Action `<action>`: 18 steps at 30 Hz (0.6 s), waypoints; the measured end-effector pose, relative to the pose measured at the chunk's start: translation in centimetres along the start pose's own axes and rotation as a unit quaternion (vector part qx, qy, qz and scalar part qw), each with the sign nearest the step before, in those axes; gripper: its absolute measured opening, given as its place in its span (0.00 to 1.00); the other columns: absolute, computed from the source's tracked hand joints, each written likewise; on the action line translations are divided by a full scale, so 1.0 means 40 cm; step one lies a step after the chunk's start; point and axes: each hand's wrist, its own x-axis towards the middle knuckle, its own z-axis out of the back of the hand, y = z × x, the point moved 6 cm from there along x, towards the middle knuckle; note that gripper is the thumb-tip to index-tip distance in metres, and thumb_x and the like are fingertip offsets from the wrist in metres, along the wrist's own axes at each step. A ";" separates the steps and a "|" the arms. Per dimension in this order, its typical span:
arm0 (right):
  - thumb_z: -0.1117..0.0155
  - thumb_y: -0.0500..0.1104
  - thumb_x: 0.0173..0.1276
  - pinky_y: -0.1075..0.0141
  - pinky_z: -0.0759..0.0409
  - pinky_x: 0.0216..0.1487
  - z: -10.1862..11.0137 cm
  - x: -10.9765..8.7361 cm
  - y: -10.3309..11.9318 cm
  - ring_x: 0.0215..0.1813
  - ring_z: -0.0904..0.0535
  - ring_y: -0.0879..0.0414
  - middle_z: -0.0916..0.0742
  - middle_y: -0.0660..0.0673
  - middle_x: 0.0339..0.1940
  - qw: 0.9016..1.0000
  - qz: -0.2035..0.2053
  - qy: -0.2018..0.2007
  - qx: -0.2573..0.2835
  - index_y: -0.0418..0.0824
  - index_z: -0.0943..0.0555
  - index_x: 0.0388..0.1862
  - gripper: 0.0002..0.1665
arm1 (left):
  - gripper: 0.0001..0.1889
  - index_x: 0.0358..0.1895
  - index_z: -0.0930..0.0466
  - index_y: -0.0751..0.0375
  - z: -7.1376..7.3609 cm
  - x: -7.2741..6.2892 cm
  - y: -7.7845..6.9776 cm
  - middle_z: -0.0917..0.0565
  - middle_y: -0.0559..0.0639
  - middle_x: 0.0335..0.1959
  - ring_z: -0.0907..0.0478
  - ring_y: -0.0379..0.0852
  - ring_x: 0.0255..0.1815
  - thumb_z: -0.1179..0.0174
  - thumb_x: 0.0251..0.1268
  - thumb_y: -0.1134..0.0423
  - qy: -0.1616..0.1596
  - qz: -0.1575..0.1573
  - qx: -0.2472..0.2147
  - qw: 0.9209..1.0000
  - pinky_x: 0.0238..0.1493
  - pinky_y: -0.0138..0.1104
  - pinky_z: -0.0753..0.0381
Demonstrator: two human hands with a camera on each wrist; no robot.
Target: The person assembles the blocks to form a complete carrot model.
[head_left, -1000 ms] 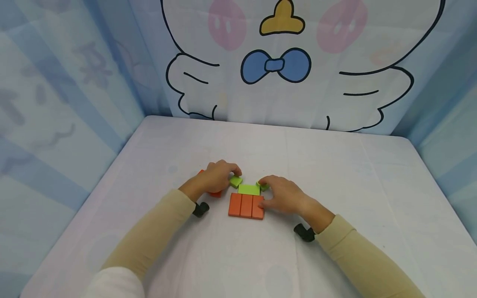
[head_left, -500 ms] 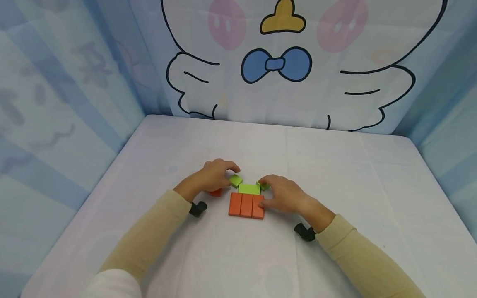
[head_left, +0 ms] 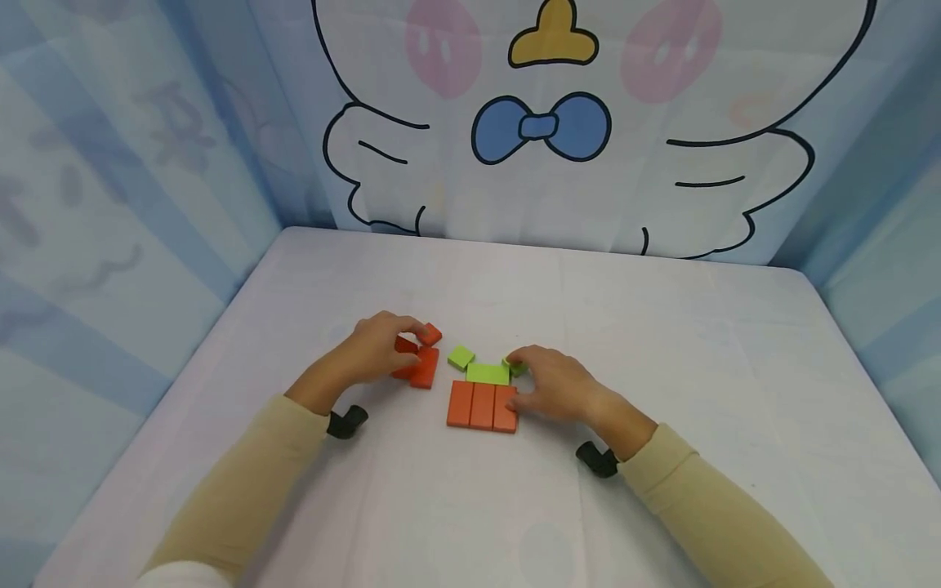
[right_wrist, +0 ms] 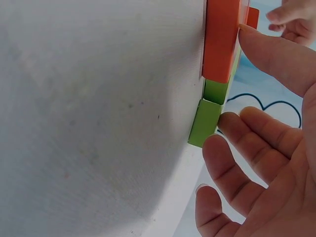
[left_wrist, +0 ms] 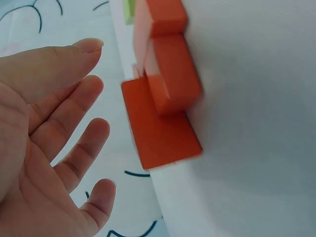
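Note:
Three orange blocks (head_left: 481,406) lie side by side, with a green block (head_left: 488,374) along their far edge. Small green blocks sit off its two ends, one on the left (head_left: 461,358) and one on the right (head_left: 519,371). My right hand (head_left: 562,384) rests beside them; its thumb touches the rightmost orange block (right_wrist: 219,44) and a fingertip is at the right green block (right_wrist: 205,123). My left hand (head_left: 371,347) hovers at a loose group of orange blocks (head_left: 425,369), fingers spread and holding nothing. In the left wrist view some of these blocks (left_wrist: 175,74) overlap.
A white cloth covers the table (head_left: 662,367). A printed curtain (head_left: 544,196) hangs right behind its far edge, and patterned curtains stand at both sides. Black wrist cameras (head_left: 599,460) stick out under both wrists.
My left hand has moved left, away from the left green block, to the loose orange blocks, which are now more exposed. My right hand has stayed in place.

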 end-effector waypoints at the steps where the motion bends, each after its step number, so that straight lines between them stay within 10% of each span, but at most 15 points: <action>1: 0.27 0.50 0.64 0.47 0.32 0.68 0.000 0.000 0.001 0.67 0.28 0.43 0.20 0.41 0.62 1.000 0.000 0.000 -0.001 0.35 0.27 0.67 0.37 | 0.20 0.61 0.20 0.54 0.000 -0.006 0.008 0.22 0.54 0.57 0.30 0.55 0.58 0.33 0.66 0.63 0.000 0.004 0.000 1.000 0.57 0.49 0.25; 18: 0.28 0.50 0.65 0.48 0.33 0.68 0.003 -0.003 0.001 0.68 0.28 0.44 0.21 0.40 0.64 1.000 -0.001 0.000 0.002 0.35 0.27 0.67 0.37 | 0.16 0.54 0.15 0.57 -0.020 -0.058 0.043 0.17 0.49 0.49 0.30 0.55 0.56 0.30 0.63 0.64 -0.033 -0.019 0.059 0.998 0.55 0.50 0.34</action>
